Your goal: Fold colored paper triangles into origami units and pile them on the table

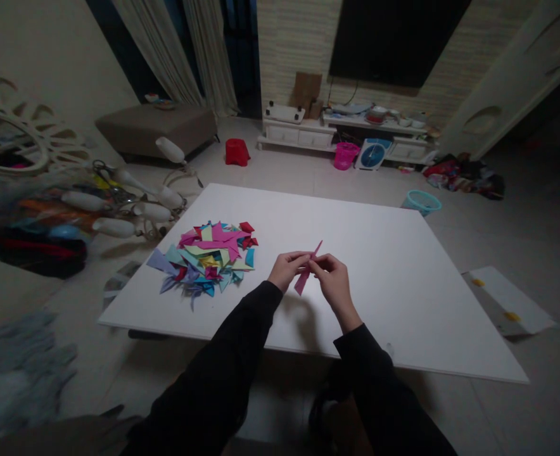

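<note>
Between my two hands, above the white table (384,297), is a folded pink paper piece (301,283) with a narrow point sticking up and a wider end hanging down. My left hand (287,267) pinches it from the left with closed fingers. From the right, my right hand (332,275) grips the same paper near its middle, thumb and fingers together. The fingers hide the paper's centre. Left of my hands lies a heap of folded coloured papers (206,253) in pink, purple, yellow, blue, green and red.
A lamp with several white shades (113,227) stands close to the table's left edge. Beyond the table are a red stool (237,152), a pink bucket (345,156) and a low white cabinet (299,136). A teal basket (421,201) stands behind the far right corner.
</note>
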`<state>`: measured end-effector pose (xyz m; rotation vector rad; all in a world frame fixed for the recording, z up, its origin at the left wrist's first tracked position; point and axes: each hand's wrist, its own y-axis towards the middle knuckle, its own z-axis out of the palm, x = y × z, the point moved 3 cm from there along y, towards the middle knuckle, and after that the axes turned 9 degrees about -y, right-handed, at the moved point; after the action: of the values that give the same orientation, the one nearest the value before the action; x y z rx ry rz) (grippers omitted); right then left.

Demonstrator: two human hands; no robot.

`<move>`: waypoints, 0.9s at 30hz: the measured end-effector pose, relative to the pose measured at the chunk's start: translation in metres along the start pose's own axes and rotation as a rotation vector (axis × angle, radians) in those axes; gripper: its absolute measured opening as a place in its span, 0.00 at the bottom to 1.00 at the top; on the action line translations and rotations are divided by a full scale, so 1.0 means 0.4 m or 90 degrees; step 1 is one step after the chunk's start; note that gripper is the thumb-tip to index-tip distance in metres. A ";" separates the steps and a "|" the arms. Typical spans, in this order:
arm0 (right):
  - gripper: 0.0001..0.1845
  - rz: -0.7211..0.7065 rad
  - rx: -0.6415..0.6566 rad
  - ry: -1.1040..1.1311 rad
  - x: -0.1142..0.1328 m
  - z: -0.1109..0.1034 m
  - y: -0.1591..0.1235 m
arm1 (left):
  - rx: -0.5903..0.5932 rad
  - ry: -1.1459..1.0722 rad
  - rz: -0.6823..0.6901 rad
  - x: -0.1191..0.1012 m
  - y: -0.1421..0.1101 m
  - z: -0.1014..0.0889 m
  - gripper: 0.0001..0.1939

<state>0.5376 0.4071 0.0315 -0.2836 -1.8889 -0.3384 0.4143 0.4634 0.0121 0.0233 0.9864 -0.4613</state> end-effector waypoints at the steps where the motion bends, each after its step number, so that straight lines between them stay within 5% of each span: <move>1: 0.16 0.005 0.004 0.028 0.000 0.006 0.006 | 0.013 -0.035 -0.025 -0.003 0.000 0.001 0.15; 19: 0.18 0.007 -0.027 0.151 0.027 -0.049 -0.069 | 0.123 -0.098 -0.024 0.025 -0.090 0.038 0.26; 27: 0.15 -0.015 -0.012 0.141 0.013 -0.057 -0.046 | 0.135 -0.104 -0.026 0.031 -0.068 0.040 0.28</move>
<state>0.5493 0.3819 0.0421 -0.2267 -1.6724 -0.3875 0.4224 0.4306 0.0161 0.1544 0.7754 -0.5943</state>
